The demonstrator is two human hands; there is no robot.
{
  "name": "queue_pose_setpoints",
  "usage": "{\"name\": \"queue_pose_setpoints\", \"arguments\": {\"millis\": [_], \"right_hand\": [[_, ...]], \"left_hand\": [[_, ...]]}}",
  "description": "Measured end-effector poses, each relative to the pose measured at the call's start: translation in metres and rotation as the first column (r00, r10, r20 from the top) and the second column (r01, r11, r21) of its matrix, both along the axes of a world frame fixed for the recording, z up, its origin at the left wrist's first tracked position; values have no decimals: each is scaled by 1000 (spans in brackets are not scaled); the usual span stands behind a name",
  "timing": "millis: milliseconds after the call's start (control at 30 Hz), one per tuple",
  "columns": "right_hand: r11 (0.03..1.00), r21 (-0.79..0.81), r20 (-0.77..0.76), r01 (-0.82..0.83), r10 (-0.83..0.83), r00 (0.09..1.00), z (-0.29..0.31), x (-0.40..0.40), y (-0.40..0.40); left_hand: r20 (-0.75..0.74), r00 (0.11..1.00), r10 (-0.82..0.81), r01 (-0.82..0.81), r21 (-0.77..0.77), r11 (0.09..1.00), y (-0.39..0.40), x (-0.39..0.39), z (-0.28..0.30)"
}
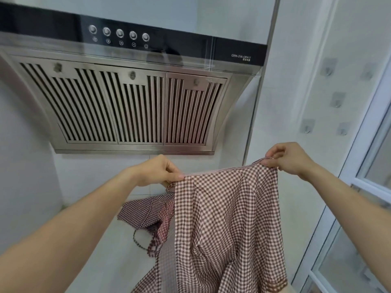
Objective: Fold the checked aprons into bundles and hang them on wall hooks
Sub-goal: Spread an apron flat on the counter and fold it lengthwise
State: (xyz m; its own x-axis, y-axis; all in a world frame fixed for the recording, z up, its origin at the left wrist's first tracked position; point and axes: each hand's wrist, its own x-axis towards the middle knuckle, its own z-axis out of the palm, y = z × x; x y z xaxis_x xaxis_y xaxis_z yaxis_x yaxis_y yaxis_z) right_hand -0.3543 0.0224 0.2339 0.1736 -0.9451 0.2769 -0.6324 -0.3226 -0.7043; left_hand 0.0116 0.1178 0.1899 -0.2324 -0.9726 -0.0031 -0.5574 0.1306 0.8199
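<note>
**Checked apron, held up by its top edge, not yet folded**

Item: checked apron (228, 218), brown-and-white gingham, thin woven cloth. Position: lifted in the air at centre right, below the range hood (127, 102), its top hem stretched between two hands and the body hanging down past the lower edge of view.

Holders: left hand (160, 172) pinches the left end of the hem between thumb and curled fingers; right hand (289, 158) pinches the right end the same way, slightly higher and farther right. The hem sags a little between them.

Related stock: a second checked cloth (141, 214), darker, lies crumpled on the pale counter (105, 250) behind and left of the held piece, with a thin looped strap (137, 240) trailing near it. Whether it is a separate apron cannot be told.

Destination: adhesive wall hooks (306, 126) on the right-hand wall, several visible, all bare.

Handling notes (judgement): light, limp, no stiffness; it will drape and crease wherever unsupported and slide little. Best taken at hem corners, as here, to keep edges square for folding; a finished bundle likely needs a strap or loop left free to catch a hook.
</note>
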Motion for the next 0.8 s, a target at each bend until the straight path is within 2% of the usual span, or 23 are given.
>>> {"name": "queue_pose_setpoints", "arguments": {"millis": [167, 300, 433, 500, 567, 667, 733, 800], "right_hand": [[1000, -1, 52, -28, 28, 998, -2, 2, 2], [995, 68, 173, -70, 57, 983, -7, 4, 7], [987, 138, 314, -82, 35, 949, -11, 9, 12], [978, 186, 423, -90, 3, 906, -14, 12, 16], [972, 209, 489, -106, -10, 872, -18, 17, 18], [975, 190, 501, -117, 6, 865, -24, 19, 19], [980, 167, 500, -105, 7, 866, -26, 18, 19], [987, 143, 506, -76, -7, 863, -27, 16, 19]], "left_hand": [[60, 993, 100, -97, -48, 994, 1, -3, -2], [225, 969, 101, -99, -19, 995, -2, -6, -6], [429, 901, 70, -64, -29, 998, -4, -10, -8], [400, 907, 131, -126, -39, 991, -7, -14, -9], [277, 939, 202, -207, -12, 978, -10, -17, -12], [85, 944, 319, -325, 69, 943, -11, -20, -16], [27, 946, 323, -324, 103, 940, -9, -15, -18], [35, 959, 281, -283, 111, 953, -6, -8, -20]]}}
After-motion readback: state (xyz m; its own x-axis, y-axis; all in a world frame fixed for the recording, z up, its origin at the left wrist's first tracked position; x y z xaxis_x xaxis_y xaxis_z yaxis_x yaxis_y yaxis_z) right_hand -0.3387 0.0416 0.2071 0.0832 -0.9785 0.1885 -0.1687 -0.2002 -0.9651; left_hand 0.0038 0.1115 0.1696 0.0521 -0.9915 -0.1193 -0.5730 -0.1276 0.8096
